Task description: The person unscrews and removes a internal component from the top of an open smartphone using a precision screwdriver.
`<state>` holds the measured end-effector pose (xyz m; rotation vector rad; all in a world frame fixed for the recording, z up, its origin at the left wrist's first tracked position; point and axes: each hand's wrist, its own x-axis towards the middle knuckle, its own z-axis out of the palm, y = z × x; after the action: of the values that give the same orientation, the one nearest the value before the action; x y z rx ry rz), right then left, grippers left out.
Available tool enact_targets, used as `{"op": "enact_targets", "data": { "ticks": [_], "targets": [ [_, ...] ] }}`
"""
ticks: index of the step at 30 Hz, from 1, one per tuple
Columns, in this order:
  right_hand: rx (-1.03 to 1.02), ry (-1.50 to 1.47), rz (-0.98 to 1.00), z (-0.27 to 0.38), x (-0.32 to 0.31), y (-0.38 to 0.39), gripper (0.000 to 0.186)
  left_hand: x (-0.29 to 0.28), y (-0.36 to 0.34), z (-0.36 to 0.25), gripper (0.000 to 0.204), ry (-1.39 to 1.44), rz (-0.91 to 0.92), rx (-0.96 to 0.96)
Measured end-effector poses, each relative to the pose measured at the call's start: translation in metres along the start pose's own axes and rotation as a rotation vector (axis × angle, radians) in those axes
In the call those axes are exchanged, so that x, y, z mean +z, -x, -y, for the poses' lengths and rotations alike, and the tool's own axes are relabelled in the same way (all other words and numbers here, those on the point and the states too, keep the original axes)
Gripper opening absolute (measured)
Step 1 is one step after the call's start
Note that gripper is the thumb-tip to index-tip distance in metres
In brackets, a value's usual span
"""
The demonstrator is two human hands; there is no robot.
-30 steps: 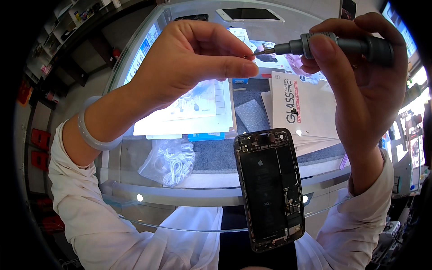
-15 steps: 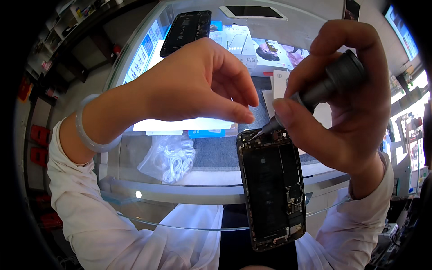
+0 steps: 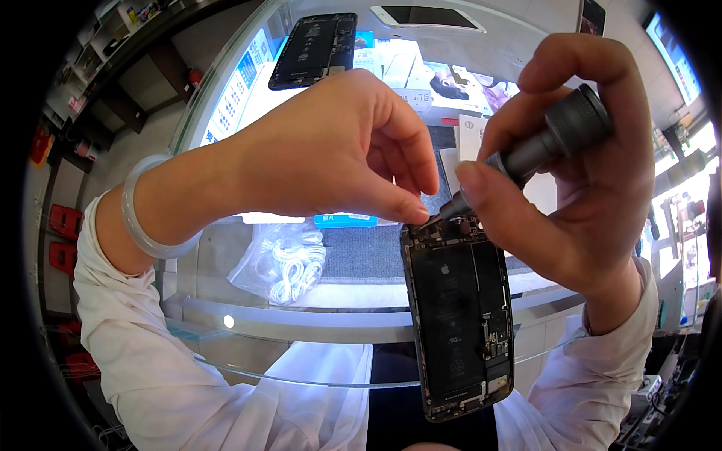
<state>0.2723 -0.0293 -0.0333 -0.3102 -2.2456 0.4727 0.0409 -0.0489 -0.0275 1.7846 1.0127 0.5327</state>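
An opened smartphone (image 3: 451,319) with its battery and inner parts bare lies upright before me, its lower end reaching past the glass counter's near edge. My right hand (image 3: 571,173) grips a dark grey screwdriver (image 3: 538,154) between thumb and fingers. The screwdriver slants down left, its tip at the phone's top left corner. My left hand (image 3: 331,150), wearing a pale bangle (image 3: 134,207) on its wrist, is curled closed over that same corner. Its thumb tip meets the phone's top edge beside the screwdriver tip; anything tiny between the fingers cannot be made out.
Another opened phone (image 3: 316,51) lies at the far left of the glass counter, near a white phone (image 3: 429,17). White boxes (image 3: 451,90) show beneath the glass. A clear bag of white cables (image 3: 282,263) is left of the phone. Red stools (image 3: 66,222) stand far left.
My left hand has come down and slightly right, bringing its thumb to the phone's top corner. The phone sits slightly farther right in view. My right hand keeps the screwdriver almost still.
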Motion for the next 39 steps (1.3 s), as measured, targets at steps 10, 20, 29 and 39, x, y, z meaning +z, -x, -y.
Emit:
{"op": "enact_targets", "data": {
  "ticks": [10,20,29,39],
  "targets": [
    [-0.010,0.028,0.006,0.0031,-0.0044,-0.0029,0.064,0.0016,0.0015,0.0035,0.015,-0.030,0.014,0.022],
    [-0.034,0.041,0.017,-0.0004,-0.0034,0.0008,0.069,0.0016,0.0025,0.0025,0.011,-0.055,0.008,0.044],
    [-0.103,0.093,0.063,-0.0026,-0.0065,-0.0009,0.070,-0.0015,0.0017,0.0018,0.016,0.000,0.039,-0.010],
    [-0.054,0.062,0.034,-0.0001,-0.0035,-0.0003,0.068,0.0011,0.0036,0.0049,0.016,0.004,0.050,0.033]
  ]
}}
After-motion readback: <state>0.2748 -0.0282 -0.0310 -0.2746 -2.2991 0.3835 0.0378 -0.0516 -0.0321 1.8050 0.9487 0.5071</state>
